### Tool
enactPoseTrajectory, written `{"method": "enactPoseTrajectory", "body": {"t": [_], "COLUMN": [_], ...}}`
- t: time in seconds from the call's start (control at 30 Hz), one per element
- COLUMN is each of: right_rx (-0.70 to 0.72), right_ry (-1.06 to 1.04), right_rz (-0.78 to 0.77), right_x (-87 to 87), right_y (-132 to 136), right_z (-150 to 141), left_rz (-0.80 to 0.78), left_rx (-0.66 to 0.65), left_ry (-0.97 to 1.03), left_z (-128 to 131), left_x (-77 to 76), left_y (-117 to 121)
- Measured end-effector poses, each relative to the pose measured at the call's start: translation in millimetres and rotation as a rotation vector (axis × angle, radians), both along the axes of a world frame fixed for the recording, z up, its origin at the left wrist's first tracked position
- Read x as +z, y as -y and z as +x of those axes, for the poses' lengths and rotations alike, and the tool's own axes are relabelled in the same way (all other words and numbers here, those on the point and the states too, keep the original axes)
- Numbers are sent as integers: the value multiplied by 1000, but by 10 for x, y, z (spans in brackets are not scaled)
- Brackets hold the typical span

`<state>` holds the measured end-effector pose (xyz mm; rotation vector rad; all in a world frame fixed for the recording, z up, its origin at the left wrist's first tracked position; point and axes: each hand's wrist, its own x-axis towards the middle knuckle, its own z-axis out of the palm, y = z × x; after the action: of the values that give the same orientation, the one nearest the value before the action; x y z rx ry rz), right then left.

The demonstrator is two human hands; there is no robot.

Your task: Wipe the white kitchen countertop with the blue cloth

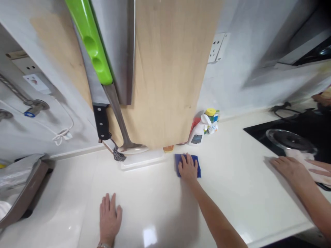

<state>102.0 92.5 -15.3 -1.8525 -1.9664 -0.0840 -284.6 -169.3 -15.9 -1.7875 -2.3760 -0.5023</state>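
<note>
Blue cloth (199, 169) lies on the white counter (144, 193) beneath the right hand (188, 168), whose fingers are spread over it, palm down. Well apart, the left hand (110, 217) rests open and flat on the same surface (a metallic band (103, 245) shows at its wrist). Beyond the cloth stands a white spray bottle (198, 133), near a wooden board (168, 72). To the right, another person's hand (292, 170) touches a pale cloth (297, 156) at the black cooktop (307, 125).
</note>
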Motion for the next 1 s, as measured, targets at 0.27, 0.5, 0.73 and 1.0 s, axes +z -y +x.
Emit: {"method": "enactPoseTrajectory", "body": {"t": [0.27,0.5,0.73,1.0], "right_rx": [-29,4,66,141], "right_ry": [-12,27,58,164], "right_rz": [15,20,50,33], "right_x": [16,-2,-52,-140], "right_y": [-612,-806,-408,719], "right_z": [-58,-34,120,553], "left_rz": [30,-8,-54,-102], "left_rx": [-38,-17,22,61], "left_ry": [-36,-28,-6,89], "left_z": [-35,-44,48,194], "left_x": [-9,-19,87,214], "left_y": [-26,-30,-41,-61]}}
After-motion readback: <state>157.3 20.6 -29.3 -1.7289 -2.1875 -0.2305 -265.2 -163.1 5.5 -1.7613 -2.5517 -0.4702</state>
